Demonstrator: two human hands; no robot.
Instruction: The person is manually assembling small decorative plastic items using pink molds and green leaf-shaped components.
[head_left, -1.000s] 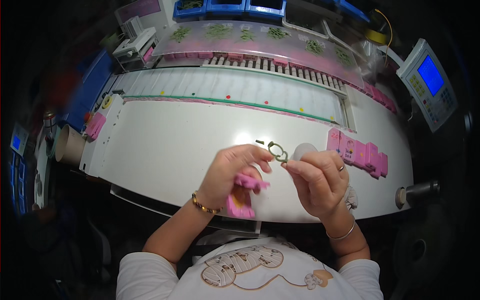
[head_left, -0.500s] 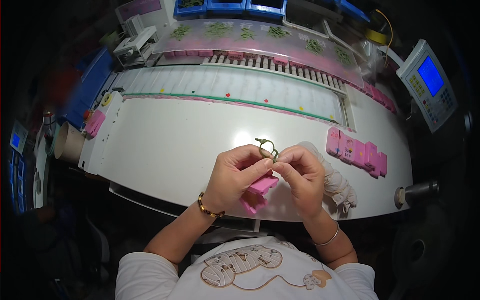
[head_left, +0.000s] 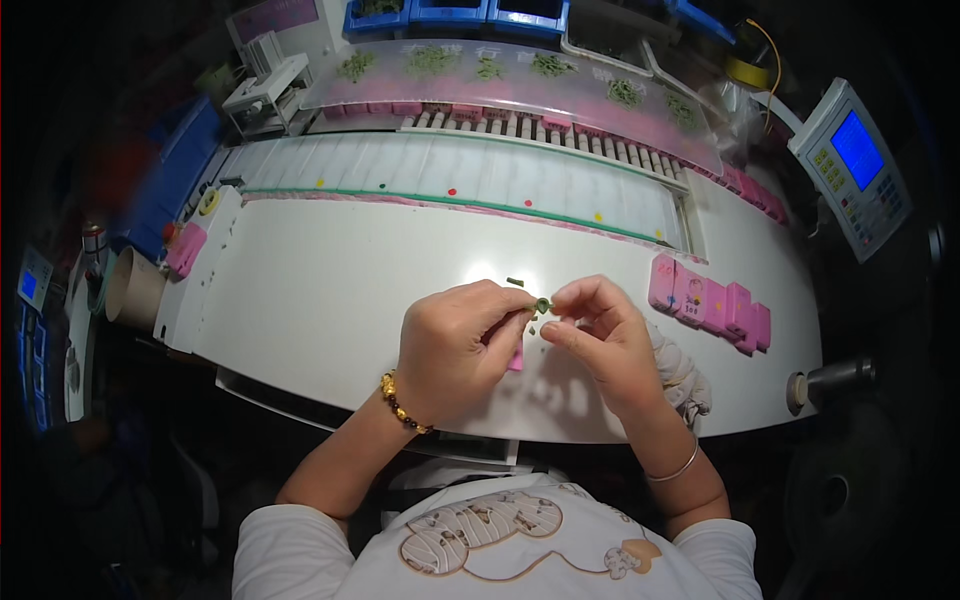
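Observation:
My left hand (head_left: pixel 450 340) pinches a small dark green wax piece (head_left: pixel 543 304) at its fingertips. A pink mould block (head_left: pixel 516 357) shows below those fingers, mostly hidden by the hand; whether it is gripped is hard to see. My right hand (head_left: pixel 610 345) faces the piece from the right, thumb and forefinger apart, the forefinger tip very close to the green piece. On the white table beyond the fingers lies a short green stub (head_left: pixel 515 282). Tiny green bits (head_left: pixel 533 328) are visible between the two hands.
Pink mould blocks (head_left: pixel 715 308) stand in a row at the right. A crumpled pale cloth (head_left: pixel 682 375) lies beside my right forearm. Farther back is a long white tray (head_left: pixel 400 165) with a green edge. A clear sheet (head_left: pixel 400 85) bears green heaps. A control panel (head_left: pixel 855 165) stands right.
The looped green wax piece seen before is now smaller in my fingers, with a stub and bits on the table. My right fingers have parted, and the pink mould block is more hidden.

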